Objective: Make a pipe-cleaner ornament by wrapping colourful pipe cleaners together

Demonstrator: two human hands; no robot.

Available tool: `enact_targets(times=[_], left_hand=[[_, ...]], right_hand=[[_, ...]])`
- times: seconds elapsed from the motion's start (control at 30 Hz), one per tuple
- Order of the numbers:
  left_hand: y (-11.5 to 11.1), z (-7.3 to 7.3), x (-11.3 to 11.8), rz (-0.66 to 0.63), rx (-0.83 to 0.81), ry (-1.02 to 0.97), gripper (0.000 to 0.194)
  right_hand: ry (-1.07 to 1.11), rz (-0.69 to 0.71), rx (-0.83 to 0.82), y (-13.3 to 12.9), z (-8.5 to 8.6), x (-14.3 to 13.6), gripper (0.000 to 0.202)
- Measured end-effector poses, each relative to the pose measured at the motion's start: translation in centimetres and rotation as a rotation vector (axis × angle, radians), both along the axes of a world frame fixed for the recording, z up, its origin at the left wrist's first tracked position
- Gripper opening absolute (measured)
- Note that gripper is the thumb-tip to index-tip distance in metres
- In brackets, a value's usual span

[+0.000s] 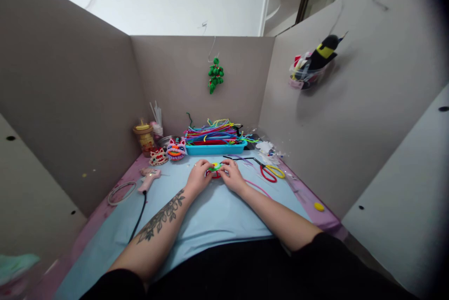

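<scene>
Both hands meet over the light blue table cover (224, 218), around a small pipe-cleaner craft piece (216, 167) in green, yellow and red. From its left side my left hand (200, 176) grips it with bent fingers. On the opposite side my right hand (230, 176) pinches it, thumb and fingers closed. Much of the piece is hidden behind the fingers. Just behind the hands lie black and purple pipe cleaners (242, 157). A pink pipe cleaner (258, 188) rests beside the right forearm.
A blue tray (215, 150) heaped with colourful pipe cleaners stands at the back. Two lion-head crafts, one purple (176, 149), sit to its left. A pink glue gun (149, 179) with a black cord lies left. Red-and-yellow scissors (268, 171) lie right. Grey partitions enclose the table.
</scene>
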State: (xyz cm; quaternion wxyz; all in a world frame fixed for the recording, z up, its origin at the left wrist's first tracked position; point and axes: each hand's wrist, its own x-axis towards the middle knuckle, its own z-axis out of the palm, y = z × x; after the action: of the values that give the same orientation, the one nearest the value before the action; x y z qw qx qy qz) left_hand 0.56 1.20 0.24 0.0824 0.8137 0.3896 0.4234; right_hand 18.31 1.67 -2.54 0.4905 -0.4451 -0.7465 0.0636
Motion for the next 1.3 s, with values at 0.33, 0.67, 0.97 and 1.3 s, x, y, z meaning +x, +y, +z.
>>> enact_targets(times=[0.33,0.67,0.97,1.3], left_hand=[[0.2,-0.2,-0.1,-0.048,0.037,0.097,0.017],[0.2,0.0,0.0,-0.117,-0.004,0.124,0.010],[0.3,-0.1,0.0,-0.072,-0.049,0.063,0.008],[1.0,-0.8,-0.3,0.020,-0.157,-0.094,0.052]], right_hand=[[-0.087,0.028,0.053,-0.1,-0.2,0.0,0.011],[-0.378,-0.033,0.150,-1.3,0.6,0.1,0.017],[-0.461,-0.064,0.227,-1.7,0.7,0.0,0.016],[-0.388,-0.086,0.191,-1.6,0.9,0.0,0.013]])
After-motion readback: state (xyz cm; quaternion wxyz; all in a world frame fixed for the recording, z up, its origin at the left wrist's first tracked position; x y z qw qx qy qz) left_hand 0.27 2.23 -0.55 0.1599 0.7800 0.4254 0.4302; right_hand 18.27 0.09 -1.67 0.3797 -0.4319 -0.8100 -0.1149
